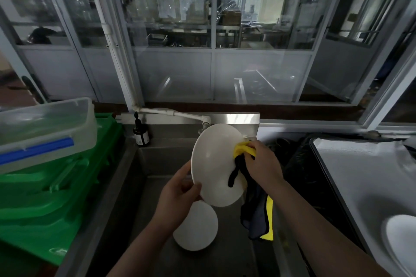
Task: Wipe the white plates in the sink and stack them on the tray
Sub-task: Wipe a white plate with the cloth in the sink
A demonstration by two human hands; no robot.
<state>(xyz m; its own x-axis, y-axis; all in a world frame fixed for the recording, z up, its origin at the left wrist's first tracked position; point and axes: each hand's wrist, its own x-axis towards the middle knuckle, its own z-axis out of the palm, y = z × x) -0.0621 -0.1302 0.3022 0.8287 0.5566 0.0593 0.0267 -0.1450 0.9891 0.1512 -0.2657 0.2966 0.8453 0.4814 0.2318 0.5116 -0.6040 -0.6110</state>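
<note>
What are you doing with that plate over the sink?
A person is wiping a white plate over the metal sink. The left hand grips the plate's lower edge and holds it up tilted, while the right hand presses a yellow and dark cloth against its right side. Another white plate lies in the sink below, not yet picked up. To the right, a tray already holds one white plate.

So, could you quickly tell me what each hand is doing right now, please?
Left hand: grips the lower-left rim of the white plate, held tilted over the sink.
Right hand: holds the yellow and dark cloth against the plate.
</note>
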